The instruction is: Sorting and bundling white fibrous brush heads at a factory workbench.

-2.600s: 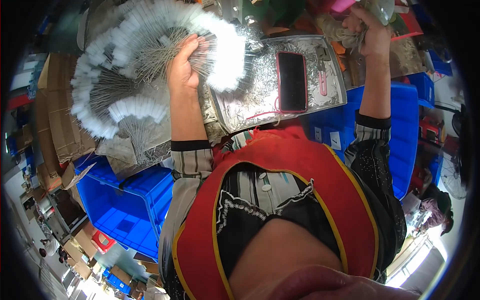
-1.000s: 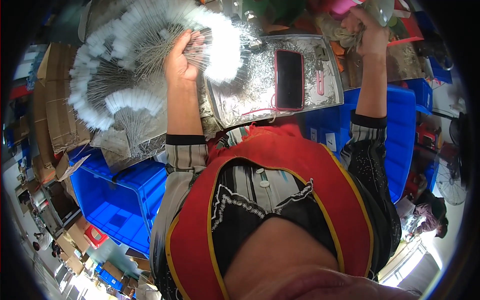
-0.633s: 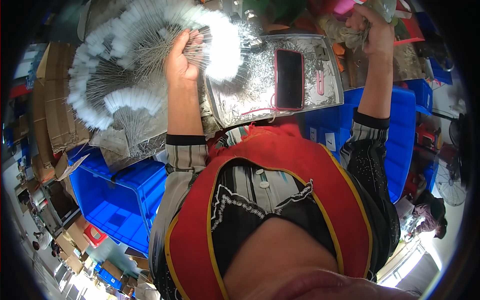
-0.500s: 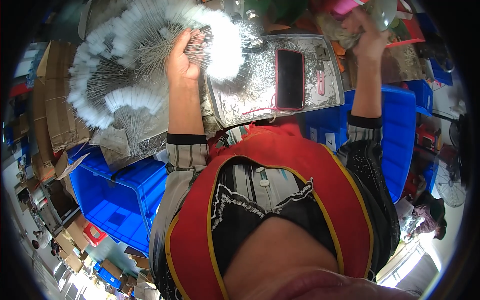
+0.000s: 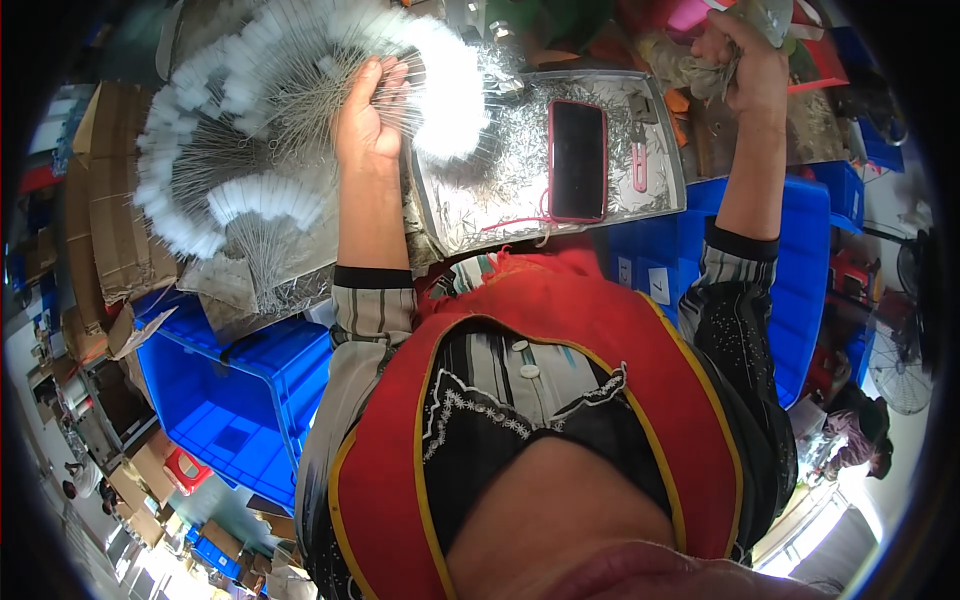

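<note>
My left hand (image 5: 372, 125) is closed round a bunch of thin wire-stemmed brushes (image 5: 330, 95) with white bristle tips, at the back left. More brushes lie fanned out in a pile (image 5: 265, 215) left of it. At the back right, my right hand (image 5: 750, 65) has its fingers curled at a crumpled greyish, cloth-like thing (image 5: 690, 68). A clear rounded thing (image 5: 770, 20) is just beyond that hand, cut by the frame edge. Between the hands a shallow pale tray (image 5: 470, 225) holds many small metal clippings.
In the tray lie a phone (image 5: 578, 160) in a pink-red case and a small pink-handled tool (image 5: 639, 165). Blue plastic bins stand at the left (image 5: 235, 400) and right (image 5: 810, 250). Cardboard (image 5: 125, 190) rises at the far left. A red tray-like thing (image 5: 825, 68) is at the back right.
My right hand has shifted slightly right and nearer, its forearm now more slanted. The left hand keeps its place on the brushes.
</note>
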The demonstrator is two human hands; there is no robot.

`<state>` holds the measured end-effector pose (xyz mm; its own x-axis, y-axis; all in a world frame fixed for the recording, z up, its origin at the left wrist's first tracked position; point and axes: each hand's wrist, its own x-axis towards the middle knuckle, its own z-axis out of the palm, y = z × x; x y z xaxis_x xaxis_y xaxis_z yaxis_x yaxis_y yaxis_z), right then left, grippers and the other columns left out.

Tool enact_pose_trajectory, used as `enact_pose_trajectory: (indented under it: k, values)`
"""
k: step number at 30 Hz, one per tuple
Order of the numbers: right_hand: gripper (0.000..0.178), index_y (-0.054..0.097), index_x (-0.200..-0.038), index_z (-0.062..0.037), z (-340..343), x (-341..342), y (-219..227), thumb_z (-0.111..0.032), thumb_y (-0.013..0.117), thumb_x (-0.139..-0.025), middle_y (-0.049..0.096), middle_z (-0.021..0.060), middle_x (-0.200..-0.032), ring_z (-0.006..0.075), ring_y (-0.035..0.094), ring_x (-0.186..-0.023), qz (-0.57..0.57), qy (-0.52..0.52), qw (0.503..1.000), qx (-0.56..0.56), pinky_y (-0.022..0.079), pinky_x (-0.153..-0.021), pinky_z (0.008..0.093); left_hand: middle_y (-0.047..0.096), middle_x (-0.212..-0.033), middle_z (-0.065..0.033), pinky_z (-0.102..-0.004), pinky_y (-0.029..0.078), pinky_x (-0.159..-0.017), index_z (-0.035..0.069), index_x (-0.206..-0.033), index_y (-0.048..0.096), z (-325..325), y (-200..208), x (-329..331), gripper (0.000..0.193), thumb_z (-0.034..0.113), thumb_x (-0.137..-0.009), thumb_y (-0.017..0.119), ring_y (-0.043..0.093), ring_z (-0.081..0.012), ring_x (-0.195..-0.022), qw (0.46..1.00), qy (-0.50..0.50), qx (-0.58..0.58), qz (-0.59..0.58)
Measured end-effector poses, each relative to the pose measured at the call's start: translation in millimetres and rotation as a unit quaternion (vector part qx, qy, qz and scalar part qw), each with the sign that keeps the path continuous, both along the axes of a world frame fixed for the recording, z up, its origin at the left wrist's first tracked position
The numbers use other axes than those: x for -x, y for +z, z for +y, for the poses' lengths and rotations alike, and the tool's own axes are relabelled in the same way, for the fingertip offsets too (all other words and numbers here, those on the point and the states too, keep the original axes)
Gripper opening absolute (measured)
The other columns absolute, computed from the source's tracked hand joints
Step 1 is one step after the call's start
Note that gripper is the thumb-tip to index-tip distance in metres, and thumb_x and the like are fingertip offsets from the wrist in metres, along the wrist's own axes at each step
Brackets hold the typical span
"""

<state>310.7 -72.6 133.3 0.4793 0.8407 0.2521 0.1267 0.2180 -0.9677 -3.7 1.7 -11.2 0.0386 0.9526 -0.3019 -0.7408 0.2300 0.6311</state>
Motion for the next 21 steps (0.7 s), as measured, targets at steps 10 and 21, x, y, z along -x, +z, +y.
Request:
enact_pose_trajectory:
  k: [10,21]
  values:
    - [0.017,0.048,-0.057,0.0015,5.2,-5.4,-63.3,-0.006,0.053,-0.072,0.042,0.0070,-0.049,0.0182,0.044,-0.047,0.004,0.015,0.991,-0.129,0.043,-0.055,0.0319,0.060,-0.088,-0.0143,-0.0329,0.047,-0.068,-0.001,-0.094,0.053,-1.0,2.8,-6.2,0.022,0.007,-0.075,0.060,0.058,-0.0233,-0.078,1.000,0.019,0.002,0.006]
    - [0.023,0.045,-0.052,-0.0023,-1.4,-7.2,-6.9,-0.007,0.055,-0.072,0.040,0.0046,-0.048,0.0178,0.046,-0.048,0.024,0.027,0.999,0.023,0.040,-0.053,0.0292,0.057,-0.094,-0.0145,-0.0342,0.047,-0.075,-0.002,-0.099,0.050,-6.6,7.6,-10.2,0.027,0.004,-0.075,0.060,0.057,-0.0237,-0.083,0.997,0.072,-0.008,-0.015]
